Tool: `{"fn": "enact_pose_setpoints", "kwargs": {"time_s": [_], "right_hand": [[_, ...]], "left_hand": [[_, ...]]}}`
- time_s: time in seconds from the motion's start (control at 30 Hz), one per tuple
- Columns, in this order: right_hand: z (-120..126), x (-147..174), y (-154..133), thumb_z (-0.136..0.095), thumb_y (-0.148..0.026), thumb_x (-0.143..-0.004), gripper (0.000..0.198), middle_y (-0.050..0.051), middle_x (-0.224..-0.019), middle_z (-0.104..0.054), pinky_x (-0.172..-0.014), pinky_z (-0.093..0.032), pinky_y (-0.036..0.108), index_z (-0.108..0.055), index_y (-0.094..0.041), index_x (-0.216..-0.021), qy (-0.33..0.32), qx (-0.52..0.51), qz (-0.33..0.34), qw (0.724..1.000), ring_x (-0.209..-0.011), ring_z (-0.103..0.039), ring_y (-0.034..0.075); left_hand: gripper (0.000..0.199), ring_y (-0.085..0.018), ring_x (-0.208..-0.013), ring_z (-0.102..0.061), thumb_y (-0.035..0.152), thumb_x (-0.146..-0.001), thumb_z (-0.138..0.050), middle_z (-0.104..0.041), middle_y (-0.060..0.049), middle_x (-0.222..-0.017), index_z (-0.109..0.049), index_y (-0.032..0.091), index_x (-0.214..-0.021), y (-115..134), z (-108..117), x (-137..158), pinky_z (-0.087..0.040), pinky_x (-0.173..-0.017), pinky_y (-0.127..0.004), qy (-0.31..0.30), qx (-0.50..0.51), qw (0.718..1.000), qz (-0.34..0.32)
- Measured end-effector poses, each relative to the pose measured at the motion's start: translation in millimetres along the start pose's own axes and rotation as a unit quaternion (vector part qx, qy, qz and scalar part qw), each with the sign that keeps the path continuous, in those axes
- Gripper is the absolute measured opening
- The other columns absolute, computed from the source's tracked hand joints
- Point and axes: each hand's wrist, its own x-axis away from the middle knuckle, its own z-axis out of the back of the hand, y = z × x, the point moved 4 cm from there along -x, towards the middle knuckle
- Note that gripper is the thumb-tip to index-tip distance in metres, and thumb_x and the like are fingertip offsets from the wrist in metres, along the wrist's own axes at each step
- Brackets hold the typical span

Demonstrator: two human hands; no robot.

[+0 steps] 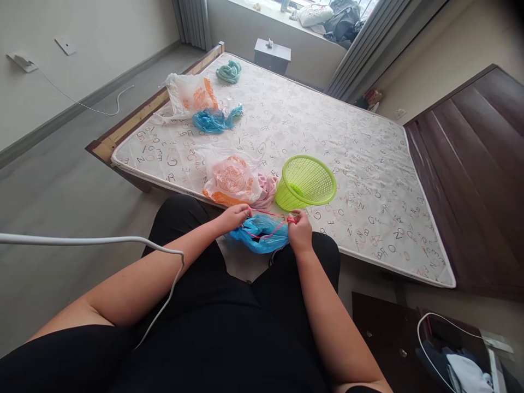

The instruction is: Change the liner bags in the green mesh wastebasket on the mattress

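Note:
A blue plastic bag (266, 243) hangs between my knees, with a thin red drawstring (270, 213) stretched along its mouth. The fingers of my left hand (235, 219) are closed on the string at one side. On the other side my right hand (300, 228) grips it, with red string showing around the fingers. Just beyond my hands, a green mesh basket (286, 191) leans on the mattress. Left of it lie a bundle of pink cloth (267, 188) and a white and orange plastic bag (231, 177).
The letter-printed mattress (360, 180) fills the bed frame. Farther back lie a crumpled blue bag (213, 121), another white and orange bag (192, 95) and a teal cloth (229, 71). A white cable (102, 239) crosses over my left forearm. At right stands a dark nightstand (380, 322).

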Motion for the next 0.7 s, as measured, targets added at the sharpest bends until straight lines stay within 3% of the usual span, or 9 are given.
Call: {"fn": "enact_pose_setpoints", "kwargs": {"time_s": [0.07, 0.13, 0.23, 0.33, 0.47, 0.6, 0.7], "right_hand": [[-2.4, 3.2, 9.5, -0.060, -0.037, -0.085, 0.043, 0.006, -0.087, -0.067, -0.071, -0.048, 0.036, -0.064, -0.017, -0.123, -0.039, 0.068, -0.031, 0.996, -0.077, -0.063, 0.025], [-6.4, 12.3, 5.8, -0.063, -0.030, -0.081, 0.047, 0.013, -0.105, -0.069, -0.079, -0.052, 0.040, -0.064, -0.016, -0.126, -0.061, 0.110, 0.007, 0.992, -0.091, -0.066, 0.029], [-6.0, 34.1, -23.2, -0.062, -0.028, -0.083, 0.048, 0.019, -0.136, -0.060, -0.105, -0.047, 0.051, -0.063, -0.018, -0.130, 0.013, 0.116, 0.169, 0.979, -0.124, -0.059, 0.034], [-10.4, 55.0, -50.6, -0.055, -0.029, -0.095, 0.031, 0.015, -0.129, -0.065, -0.113, -0.041, 0.053, -0.064, -0.022, -0.123, 0.031, 0.064, 0.297, 0.952, -0.126, -0.058, 0.031], [-36.4, 62.8, -60.3, -0.045, -0.029, -0.105, 0.023, 0.010, -0.097, -0.069, -0.094, -0.053, 0.040, -0.067, -0.023, -0.105, -0.112, -0.002, 0.336, 0.935, -0.099, -0.065, 0.024], [-71.2, 69.9, -60.9, -0.051, -0.027, -0.104, 0.020, 0.009, -0.105, -0.071, -0.093, -0.054, 0.035, -0.070, -0.022, -0.108, -0.286, 0.010, 0.386, 0.877, -0.100, -0.066, 0.022], [-92.5, 78.1, -61.8, -0.055, -0.021, -0.101, 0.022, 0.008, -0.111, -0.072, -0.091, -0.055, 0.034, -0.072, -0.020, -0.116, -0.358, 0.036, 0.378, 0.853, -0.100, -0.067, 0.021]], "left_hand": [[0.033, -0.009, -0.042, -0.030, 0.052, -0.094, -0.061, -0.035, 0.010, -0.052, -0.058, 0.019, -0.091, 2.4, 8.6, -2.1, -0.037, -0.044, -0.021, 0.028, 0.110, 0.993, 0.016], [0.036, -0.007, -0.039, -0.024, 0.055, -0.092, -0.063, -0.033, 0.011, -0.051, -0.058, 0.019, -0.093, 6.9, 13.3, -1.8, -0.033, -0.039, -0.019, 0.031, 0.174, 0.984, 0.017], [0.050, -0.007, -0.038, -0.026, 0.067, -0.089, -0.065, -0.038, 0.009, -0.049, -0.062, 0.017, -0.091, 17.5, 12.7, 3.4, -0.032, -0.037, -0.019, 0.022, 0.193, 0.981, -0.017], [0.062, -0.007, -0.037, -0.029, 0.076, -0.088, -0.061, -0.041, 0.007, -0.048, -0.065, 0.014, -0.088, 28.4, 4.6, 12.7, -0.031, -0.036, -0.019, 0.007, 0.202, 0.978, -0.049], [0.056, -0.006, -0.039, -0.028, 0.069, -0.090, -0.065, -0.040, 0.008, -0.047, -0.068, 0.013, -0.090, 43.3, -7.1, 29.6, -0.025, -0.038, -0.018, 0.002, 0.226, 0.971, -0.071], [0.044, -0.007, -0.045, -0.035, 0.056, -0.091, -0.070, -0.042, 0.007, -0.052, -0.070, 0.013, -0.099, 63.5, -14.7, 49.2, -0.029, -0.044, -0.018, 0.009, 0.209, 0.973, -0.093], [0.038, -0.008, -0.052, -0.043, 0.050, -0.093, -0.069, -0.048, 0.005, -0.058, -0.073, 0.013, -0.100, 84.6, -21.9, 62.7, -0.034, -0.050, -0.019, -0.027, 0.135, 0.984, -0.110]]}}
